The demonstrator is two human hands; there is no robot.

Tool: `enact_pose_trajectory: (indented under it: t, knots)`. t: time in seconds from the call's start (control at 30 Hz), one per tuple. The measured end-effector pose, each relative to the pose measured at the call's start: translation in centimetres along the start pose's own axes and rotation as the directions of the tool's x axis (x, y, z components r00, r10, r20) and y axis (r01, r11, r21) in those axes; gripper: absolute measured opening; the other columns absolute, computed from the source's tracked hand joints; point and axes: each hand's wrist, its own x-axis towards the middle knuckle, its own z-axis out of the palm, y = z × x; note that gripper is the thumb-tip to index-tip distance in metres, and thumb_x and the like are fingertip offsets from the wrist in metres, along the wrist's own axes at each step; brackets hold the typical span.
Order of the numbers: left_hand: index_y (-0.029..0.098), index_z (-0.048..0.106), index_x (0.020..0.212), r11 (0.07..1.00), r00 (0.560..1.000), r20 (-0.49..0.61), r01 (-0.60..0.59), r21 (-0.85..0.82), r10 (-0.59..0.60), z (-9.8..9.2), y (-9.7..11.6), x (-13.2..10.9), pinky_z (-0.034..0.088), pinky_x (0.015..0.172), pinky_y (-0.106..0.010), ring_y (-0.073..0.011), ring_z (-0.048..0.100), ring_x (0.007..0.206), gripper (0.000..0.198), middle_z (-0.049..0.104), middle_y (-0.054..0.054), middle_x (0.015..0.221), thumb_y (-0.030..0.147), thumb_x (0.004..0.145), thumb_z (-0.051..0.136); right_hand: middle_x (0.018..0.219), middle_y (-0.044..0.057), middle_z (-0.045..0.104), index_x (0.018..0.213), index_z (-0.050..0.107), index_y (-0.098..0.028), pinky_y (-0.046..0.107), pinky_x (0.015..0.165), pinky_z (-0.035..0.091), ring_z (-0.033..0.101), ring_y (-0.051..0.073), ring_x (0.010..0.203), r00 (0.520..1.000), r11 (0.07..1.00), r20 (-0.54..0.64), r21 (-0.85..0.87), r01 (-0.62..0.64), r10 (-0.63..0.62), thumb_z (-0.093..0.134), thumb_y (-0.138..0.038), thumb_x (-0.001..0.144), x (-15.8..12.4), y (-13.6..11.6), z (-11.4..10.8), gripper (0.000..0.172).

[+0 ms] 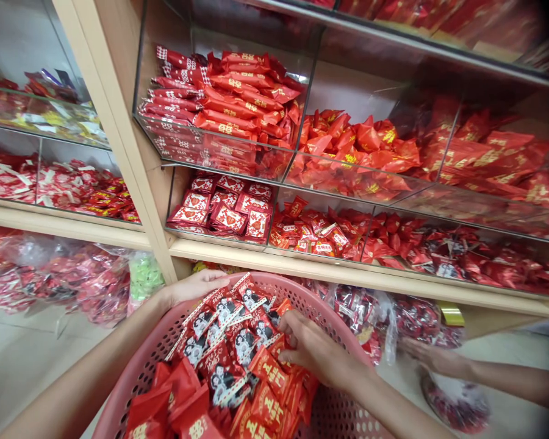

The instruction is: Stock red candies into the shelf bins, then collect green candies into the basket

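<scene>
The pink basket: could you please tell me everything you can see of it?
The basket is pink and apparently plastic, with a smooth, rounded rim and a wall pierced by rows of small holes. It is open-topped, in front of the shelves, its near side cut off by the bottom edge of the view. Red packets are heaped inside, against its wall. The left hand is at the far-left rim; the right hand is at the packets. What supports the basket is not visible.
</scene>
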Motion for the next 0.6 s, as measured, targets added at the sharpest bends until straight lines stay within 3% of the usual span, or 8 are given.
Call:
enact_pose_trajectory:
  t: [0.1,0.27,0.43,0.53,0.6]
  knots:
    - [0.016,0.062,0.105,1.000,1.000,0.016,-0.003,-0.002,0.004,-0.1,-0.1,0.1,0.045,0.074,-0.027,-0.0191,0.060,0.084,0.053,0.069,-0.003,0.091,0.056,0.069,0.062,0.095,0.001,0.051,0.090,0.041,-0.022,0.030,0.073,0.039,0.048,0.015,0.083,0.999,0.999,-0.032,-0.031,0.032,-0.033,0.055,-0.015,0.074,-0.5,0.2,0.1,0.022]
    - [0.017,0.061,0.104,0.999,0.998,0.058,-0.032,-0.022,0.033,-0.3,-0.4,0.4,0.045,0.077,-0.028,-0.0182,0.060,0.086,0.049,0.069,-0.003,0.095,0.054,0.072,0.060,0.080,-0.001,0.052,0.076,0.040,-0.021,0.027,0.063,0.036,0.047,0.014,0.072,0.998,0.998,-0.018,-0.045,0.053,-0.054,0.049,-0.015,0.078,-0.7,0.5,0.5,0.012]
    - [0.019,0.062,0.102,0.998,0.996,0.072,-0.043,-0.041,0.046,-0.5,-0.6,0.6,0.045,0.078,-0.027,-0.0174,0.061,0.085,0.047,0.069,-0.002,0.095,0.055,0.072,0.061,0.079,-0.001,0.053,0.072,0.044,-0.020,0.024,0.061,0.035,0.049,0.012,0.071,0.998,0.998,-0.018,-0.023,0.057,-0.058,0.051,-0.015,0.080,-0.5,0.5,1.0,0.011]
    - [0.019,0.062,0.103,0.998,0.997,0.060,-0.049,-0.027,0.051,-0.4,-0.4,0.5,0.044,0.079,-0.028,-0.0183,0.060,0.087,0.049,0.068,-0.002,0.098,0.056,0.071,0.061,0.078,-0.001,0.056,0.072,0.048,-0.019,0.024,0.060,0.034,0.050,0.013,0.070,0.997,0.996,-0.043,-0.071,0.057,-0.060,0.055,-0.023,0.081,0.0,-0.1,-0.1,0.012]
    - [0.019,0.062,0.105,0.999,0.998,0.053,-0.041,-0.011,0.042,-0.3,-0.2,0.3,0.044,0.078,-0.028,-0.0191,0.060,0.088,0.051,0.068,-0.003,0.099,0.057,0.070,0.061,0.075,0.000,0.057,0.073,0.051,-0.019,0.024,0.058,0.033,0.050,0.013,0.067,0.994,0.994,-0.093,-0.099,0.055,-0.064,0.053,-0.032,0.083,0.9,-0.6,-2.0,0.016]
